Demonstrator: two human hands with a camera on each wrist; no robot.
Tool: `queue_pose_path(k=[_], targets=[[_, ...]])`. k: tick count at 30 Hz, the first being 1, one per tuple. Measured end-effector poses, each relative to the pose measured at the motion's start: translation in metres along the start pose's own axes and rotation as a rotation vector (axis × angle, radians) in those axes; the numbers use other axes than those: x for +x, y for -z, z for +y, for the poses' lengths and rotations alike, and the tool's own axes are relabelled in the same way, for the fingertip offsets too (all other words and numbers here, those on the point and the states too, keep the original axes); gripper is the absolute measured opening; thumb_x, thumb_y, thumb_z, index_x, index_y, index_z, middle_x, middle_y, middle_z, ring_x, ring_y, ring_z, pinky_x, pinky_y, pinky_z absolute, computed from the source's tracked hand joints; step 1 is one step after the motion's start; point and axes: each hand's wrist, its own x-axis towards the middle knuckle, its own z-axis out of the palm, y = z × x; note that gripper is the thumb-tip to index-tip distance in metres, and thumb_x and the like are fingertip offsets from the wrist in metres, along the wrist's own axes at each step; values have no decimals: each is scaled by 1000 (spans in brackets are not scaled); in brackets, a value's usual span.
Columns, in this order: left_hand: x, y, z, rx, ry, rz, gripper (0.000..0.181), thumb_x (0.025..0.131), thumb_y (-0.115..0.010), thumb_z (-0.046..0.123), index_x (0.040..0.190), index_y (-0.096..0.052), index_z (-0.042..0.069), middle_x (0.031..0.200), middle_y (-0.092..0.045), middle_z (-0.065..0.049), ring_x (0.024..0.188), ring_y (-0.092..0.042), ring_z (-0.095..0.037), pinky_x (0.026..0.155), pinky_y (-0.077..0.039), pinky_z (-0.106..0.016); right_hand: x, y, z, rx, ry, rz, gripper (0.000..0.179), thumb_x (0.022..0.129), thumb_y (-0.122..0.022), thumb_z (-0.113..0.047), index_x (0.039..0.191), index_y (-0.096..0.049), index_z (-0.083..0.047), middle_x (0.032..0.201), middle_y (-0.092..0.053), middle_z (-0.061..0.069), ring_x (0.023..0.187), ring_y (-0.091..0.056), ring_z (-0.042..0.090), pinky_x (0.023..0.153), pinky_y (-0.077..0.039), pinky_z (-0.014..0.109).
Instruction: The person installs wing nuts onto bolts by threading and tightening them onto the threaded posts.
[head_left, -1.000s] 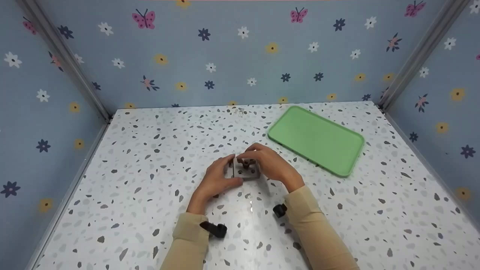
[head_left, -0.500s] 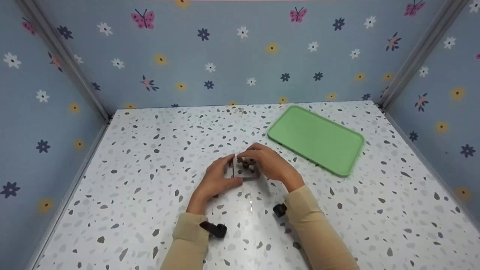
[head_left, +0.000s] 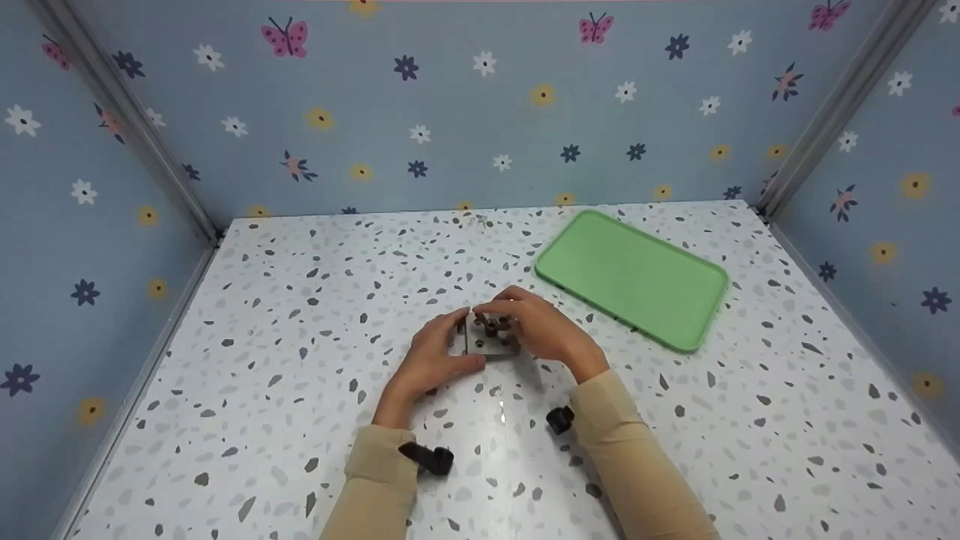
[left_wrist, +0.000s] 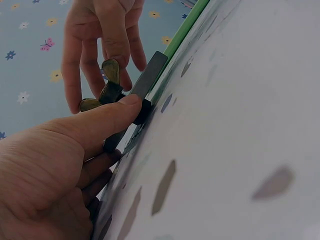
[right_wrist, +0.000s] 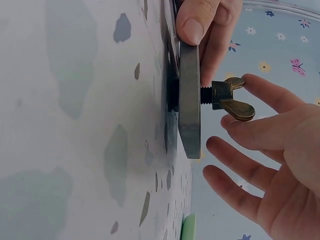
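Observation:
A flat grey metal plate (head_left: 491, 346) with several holes lies in the middle of the table. My left hand (head_left: 433, 352) grips its left side, thumb on the near edge and fingers on the far one. Through the plate runs a dark threaded bolt (right_wrist: 206, 95), its head on the underside. A brass-coloured wing nut (right_wrist: 222, 96) sits on the bolt, with a stretch of thread showing between nut and plate. My right hand (head_left: 541, 324) has index finger and thumb at the nut's two wings, while its other fingers spread loosely beside the plate.
A green rectangular tray (head_left: 634, 281) lies at an angle, back right of the hands. Flower-patterned panels (head_left: 480, 112) wall the speckled table (head_left: 300, 420) at the back and both sides. Black wrist mounts (head_left: 435, 459) stick out from the sleeves.
The wing nut's wings have turned slightly under my right fingers. Both hands and the plate stay in nearly the same place.

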Motion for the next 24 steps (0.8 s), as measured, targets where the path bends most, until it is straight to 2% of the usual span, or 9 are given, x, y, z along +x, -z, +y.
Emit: queue_pose_path(k=[5, 19, 24], targets=[[0, 1, 0, 0, 17, -1, 96, 81, -90, 33, 164, -42, 21, 166, -43, -7, 153, -37, -34, 127, -28, -59, 1, 0, 0, 4, 4, -5, 66, 98, -53, 16, 149, -64, -24, 138, -62, 8, 128, -61, 27, 115, -50, 43], [-2, 3, 1, -5, 14, 4, 95, 83, -90, 32, 164, -43, 19, 167, -43, -8, 155, -36, -34, 128, -25, -57, 2, -2, 2, 29, 28, 0, 53, 104, -58, 5, 150, -63, -20, 136, -63, 8, 127, -62, 27, 113, -51, 43], [-1, 1, 0, -1, -9, 4, 94, 83, -90, 33, 163, -43, 19, 166, -45, -7, 154, -36, -33, 129, -26, -54, 1, -1, 5, 22, 62, 12, 47, 105, -58, 4, 148, -64, -15, 135, -64, 11, 127, -63, 28, 112, -52, 43]])
